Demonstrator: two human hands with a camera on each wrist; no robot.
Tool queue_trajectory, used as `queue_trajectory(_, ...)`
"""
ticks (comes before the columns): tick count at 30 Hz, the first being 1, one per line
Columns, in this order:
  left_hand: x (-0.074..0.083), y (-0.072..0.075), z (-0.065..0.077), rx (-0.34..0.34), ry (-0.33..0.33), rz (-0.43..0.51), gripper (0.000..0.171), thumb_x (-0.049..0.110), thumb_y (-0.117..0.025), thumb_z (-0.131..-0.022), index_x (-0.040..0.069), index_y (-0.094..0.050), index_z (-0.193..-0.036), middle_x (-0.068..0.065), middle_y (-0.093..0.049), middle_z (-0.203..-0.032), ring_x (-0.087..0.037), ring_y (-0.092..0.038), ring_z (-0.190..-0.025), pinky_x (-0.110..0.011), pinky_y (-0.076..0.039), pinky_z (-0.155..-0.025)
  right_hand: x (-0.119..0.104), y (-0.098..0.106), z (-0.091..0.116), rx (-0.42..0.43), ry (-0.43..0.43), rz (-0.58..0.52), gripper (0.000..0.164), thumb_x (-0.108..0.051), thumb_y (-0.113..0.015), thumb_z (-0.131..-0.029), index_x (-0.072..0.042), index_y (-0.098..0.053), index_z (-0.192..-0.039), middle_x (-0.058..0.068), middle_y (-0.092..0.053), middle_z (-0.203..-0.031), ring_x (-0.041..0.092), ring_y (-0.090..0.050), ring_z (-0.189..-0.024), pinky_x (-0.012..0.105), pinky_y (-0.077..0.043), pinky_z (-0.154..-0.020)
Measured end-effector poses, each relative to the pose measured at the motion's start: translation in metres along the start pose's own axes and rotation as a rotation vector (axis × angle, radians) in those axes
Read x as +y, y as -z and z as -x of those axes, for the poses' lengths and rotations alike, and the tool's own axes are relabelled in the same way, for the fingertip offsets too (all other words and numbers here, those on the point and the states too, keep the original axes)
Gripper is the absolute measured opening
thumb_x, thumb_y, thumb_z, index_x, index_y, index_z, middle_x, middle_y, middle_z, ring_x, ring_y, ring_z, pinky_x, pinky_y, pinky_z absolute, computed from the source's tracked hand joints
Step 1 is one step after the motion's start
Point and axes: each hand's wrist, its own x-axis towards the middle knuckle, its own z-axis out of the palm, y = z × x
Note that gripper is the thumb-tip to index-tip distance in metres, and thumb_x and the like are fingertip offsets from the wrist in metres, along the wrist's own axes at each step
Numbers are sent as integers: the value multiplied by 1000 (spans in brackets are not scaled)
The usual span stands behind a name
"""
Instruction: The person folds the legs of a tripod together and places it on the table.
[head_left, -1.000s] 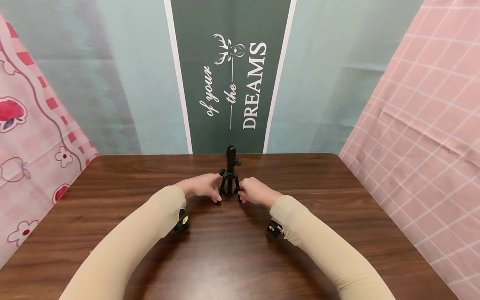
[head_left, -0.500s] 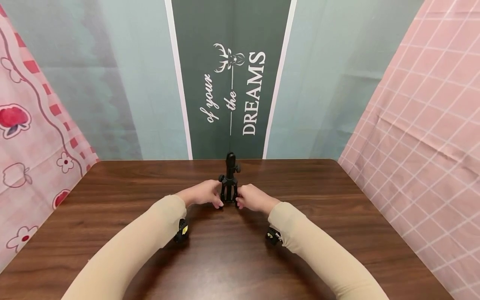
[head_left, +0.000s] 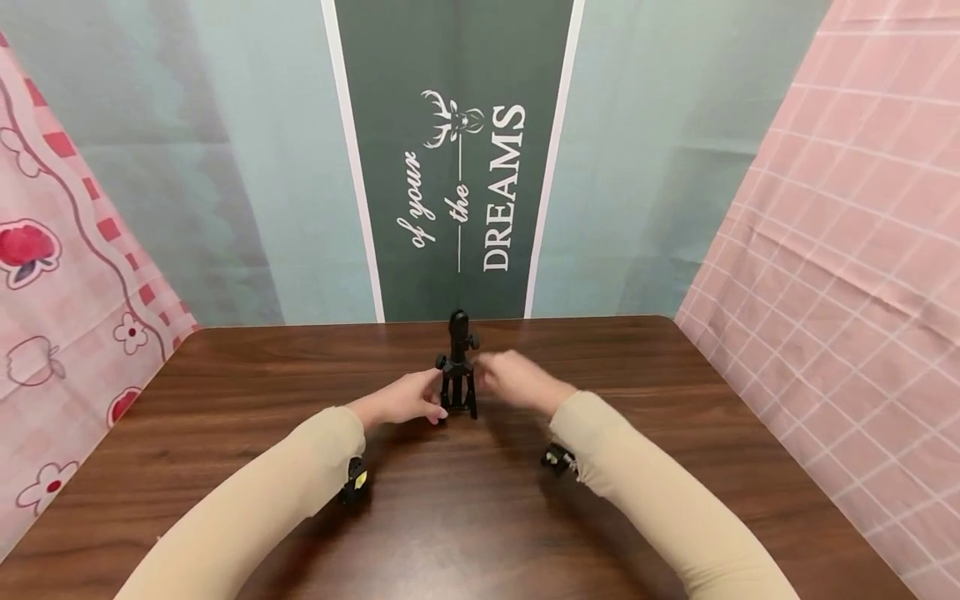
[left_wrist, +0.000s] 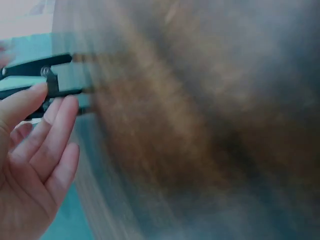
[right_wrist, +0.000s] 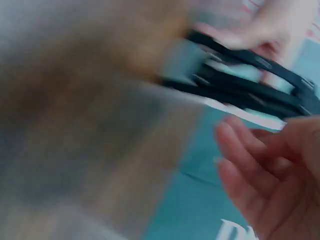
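Note:
A small black tripod [head_left: 458,367] stands upright near the far side of the brown table, its legs folded fairly close to the centre column. My left hand [head_left: 405,398] pinches the foot of its left leg between thumb and fingers. In the left wrist view, the thumb and fingertips of that hand [left_wrist: 42,145] meet around one leg. My right hand [head_left: 521,381], blurred, is just right of the tripod's upper legs. In the right wrist view, its fingers [right_wrist: 240,160] are loosely bent, apart from the dark legs, with nothing between them.
The wood-grain table [head_left: 465,517] ends just behind the tripod at a grey-green curtain [head_left: 450,50] with white lettering. Patterned pink cloths hang on the left [head_left: 67,333] and right [head_left: 847,275]. A small camera is strapped to each wrist.
My right hand has let go of the tripod's right leg and moved up and slightly right. My left hand stays at the left leg. The legs drew in, then the right one moved out slightly.

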Motion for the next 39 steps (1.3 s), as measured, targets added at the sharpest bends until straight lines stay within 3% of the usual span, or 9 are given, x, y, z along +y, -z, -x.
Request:
queue_trajectory(2, 2, -4, 2, 31, 21, -43, 68, 13, -66, -87, -8, -27, -140, -2, -64, -77, -16, -65, -67, -35, -48, -81, -5, 22, -1, 126, 3, -25, 30, -4, -46, -93, 0, -56, -120, 6, -64, -93, 16, -60, -80, 32, -49, -75)
queue_trajectory(5, 4, -9, 3, 82, 30, -156, 40, 20, -66, -88, -3, -54, -119, 1, -63, -71, -12, -61, -61, -32, -49, -74, -20, 52, -2, 219, 12, -44, 39, -17, -43, -99, -6, -45, -136, 7, -58, -110, 17, -58, -88, 37, -47, -79)
queue_trajectory(7, 6, -11, 4, 105, 19, -238, 23, 24, -65, -89, 1, -65, -92, 1, -61, -64, -10, -57, -55, -28, -48, -64, -30, 66, -3, 195, 28, 4, 43, -27, -44, -100, -8, -42, -139, 10, -53, -117, 18, -57, -92, 37, -47, -81)
queue_trajectory(9, 8, -13, 5, 119, 11, -298, 28, 27, -64, -89, 6, -65, -71, 1, -58, -57, -10, -53, -50, -26, -44, -54, -38, 72, -6, 136, 49, 78, 46, -31, -46, -99, -7, -44, -138, 11, -52, -119, 18, -57, -93, 36, -47, -82)
queue_trajectory(11, 10, -14, 7, 132, 15, -332, 35, 27, -62, -90, 8, -64, -62, 1, -55, -52, -10, -50, -46, -25, -41, -50, -44, 76, -10, 91, 83, 133, 43, -29, -50, -97, -4, -49, -132, 12, -54, -117, 19, -58, -94, 34, -47, -83)
queue_trajectory(16, 9, -14, 10, 175, 42, -359, 39, 27, -61, -91, 11, -57, -56, 4, -47, -48, -9, -44, -42, -24, -36, -46, -46, 85, -15, 53, 159, 97, 24, -19, -62, -91, -2, -63, -108, 7, -62, -95, 16, -59, -83, 30, -48, -75)
queue_trajectory(19, 4, -13, 11, 211, 13, -398, 43, 28, -62, -91, 14, -50, -52, 6, -40, -49, -7, -36, -44, -22, -30, -45, -42, 90, -15, 44, 155, 47, 19, -19, -65, -89, -4, -64, -99, 4, -63, -88, 14, -60, -79, 29, -48, -72)
queue_trajectory(27, -7, -12, 13, 321, -127, -396, 32, 25, -63, -90, 9, -64, -63, 5, -42, -61, -8, -38, -53, -23, -33, -51, -35, 92, -17, 72, 117, -67, 23, -19, -65, -89, -5, -64, -106, 3, -65, -90, 13, -61, -81, 31, -49, -72)
queue_trajectory(39, -21, 8, 18, 452, -129, -490, 16, 23, -65, -88, 10, -74, -85, 6, -55, -70, -7, -50, -59, -27, -42, -55, -13, 81, -19, 144, 47, -118, 23, -18, -65, -89, -3, -63, -106, 5, -66, -88, 14, -62, -81, 32, -49, -73)
